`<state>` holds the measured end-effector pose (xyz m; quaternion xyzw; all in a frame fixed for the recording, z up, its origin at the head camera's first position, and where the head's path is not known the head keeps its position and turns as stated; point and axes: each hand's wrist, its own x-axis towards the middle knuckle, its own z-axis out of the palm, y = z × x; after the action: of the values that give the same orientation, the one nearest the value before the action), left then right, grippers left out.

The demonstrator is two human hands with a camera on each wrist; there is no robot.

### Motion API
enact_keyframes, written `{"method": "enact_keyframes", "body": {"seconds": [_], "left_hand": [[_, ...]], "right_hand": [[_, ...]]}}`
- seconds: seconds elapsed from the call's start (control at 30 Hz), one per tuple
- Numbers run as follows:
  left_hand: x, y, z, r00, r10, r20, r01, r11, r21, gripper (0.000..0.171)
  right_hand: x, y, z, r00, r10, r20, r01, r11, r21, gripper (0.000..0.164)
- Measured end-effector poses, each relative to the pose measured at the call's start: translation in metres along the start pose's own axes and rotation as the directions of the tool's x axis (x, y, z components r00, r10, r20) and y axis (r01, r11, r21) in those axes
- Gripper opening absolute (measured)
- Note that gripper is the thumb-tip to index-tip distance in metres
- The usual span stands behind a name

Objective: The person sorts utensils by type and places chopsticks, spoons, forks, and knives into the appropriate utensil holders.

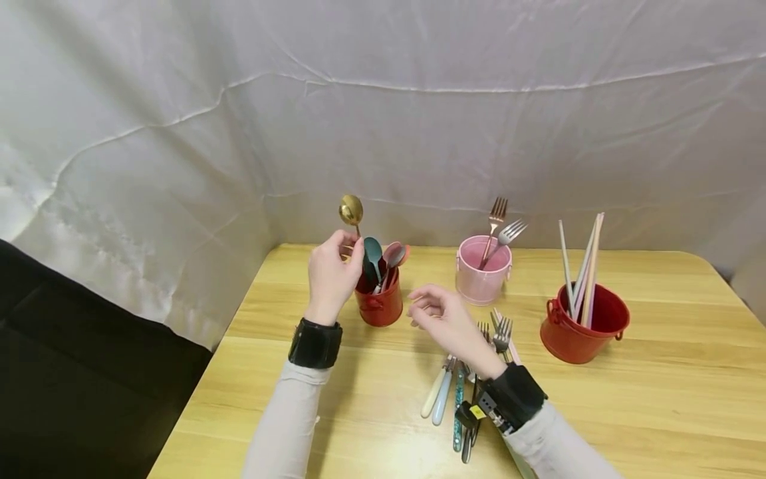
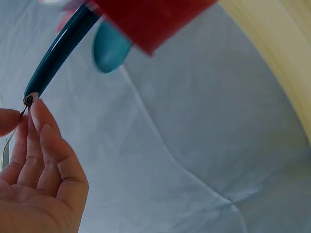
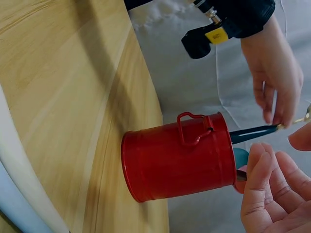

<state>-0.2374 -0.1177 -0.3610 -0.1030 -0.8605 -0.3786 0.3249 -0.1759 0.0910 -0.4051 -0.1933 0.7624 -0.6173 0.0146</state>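
Note:
My left hand (image 1: 335, 273) pinches a gold spoon (image 1: 350, 209) at its neck, the bowl pointing up. In the left wrist view, the spoon's dark teal handle (image 2: 58, 53) runs from the fingertips toward the small red bucket (image 2: 155, 19). The right wrist view shows that handle (image 3: 252, 133) reaching into the bucket's mouth. A teal spoon (image 1: 373, 250) and several pink and silver spoons stand in the same red bucket (image 1: 380, 306). Just right of this bucket is my right hand (image 1: 445, 322), its fingers loosely bent and holding nothing.
A pink bucket (image 1: 479, 283) holds two forks (image 1: 510, 232). Farther right, a red bucket (image 1: 574, 342) has several chopsticks (image 1: 589, 273) in it. Loose forks (image 1: 503, 332) and knives with coloured handles (image 1: 443, 397) lie beneath my right wrist. A grey curtain (image 1: 419, 133) hangs behind the table.

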Motion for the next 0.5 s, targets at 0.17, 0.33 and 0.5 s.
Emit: {"method": "enact_keyframes", "body": {"seconds": [0.17,0.33,0.5], "left_hand": [[-0.006,-0.011,0.011,0.996,-0.023,0.082,0.016,0.996,0.083,0.013],[-0.013,-0.017,0.019,0.982,-0.065,0.177,0.037,0.987,0.158,0.012],[-0.019,-0.019,0.024,0.965,-0.11,0.238,0.061,0.977,0.204,0.011]], "right_hand": [[-0.002,0.003,0.002,1.0,0.015,0.008,-0.015,1.0,-0.021,0.022],[-0.004,0.009,0.004,0.999,0.034,0.025,-0.033,0.999,-0.042,0.022],[-0.009,0.009,0.003,0.998,0.048,0.036,-0.046,0.997,-0.059,0.02]]}}
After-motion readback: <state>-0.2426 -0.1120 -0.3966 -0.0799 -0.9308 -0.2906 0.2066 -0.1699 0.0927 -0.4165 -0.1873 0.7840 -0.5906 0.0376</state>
